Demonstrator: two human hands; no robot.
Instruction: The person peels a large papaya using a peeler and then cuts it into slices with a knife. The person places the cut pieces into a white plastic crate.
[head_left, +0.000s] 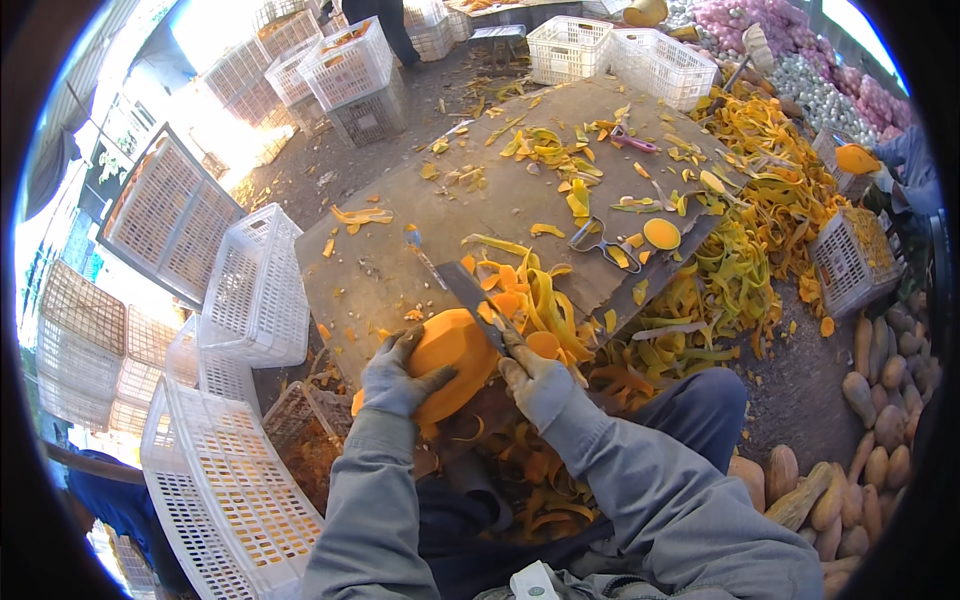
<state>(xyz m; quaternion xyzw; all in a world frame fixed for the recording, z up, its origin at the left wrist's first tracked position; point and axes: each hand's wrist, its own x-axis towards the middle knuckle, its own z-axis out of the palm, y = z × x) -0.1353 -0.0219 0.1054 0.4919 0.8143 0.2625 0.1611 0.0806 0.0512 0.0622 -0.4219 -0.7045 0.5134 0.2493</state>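
Observation:
A peeled orange pumpkin (455, 358) rests at the near edge of the board-topped table (420, 202). My gloved left hand (401, 377) is spread over its left side and grips it. In my gloved right hand (536, 379) is the handle of a broad-bladed knife (471, 296). Its dark blade points away from me and lies along the pumpkin's right side; whether it cuts into the flesh I cannot tell. Right of the blade are yellow-green peel strips (551, 300) and orange offcuts. A spoon-like tool (414, 238) lies beyond the pumpkin.
On the tabletop lie a metal-framed peeler (606, 244), a pink-handled peeler (631, 140) and a round pumpkin slice (661, 234). Peelings (739, 262) heap along the right. White plastic crates (255, 289) stand left; unpeeled pumpkins (832, 495) lie lower right. Another person (907, 169) holds a pumpkin piece.

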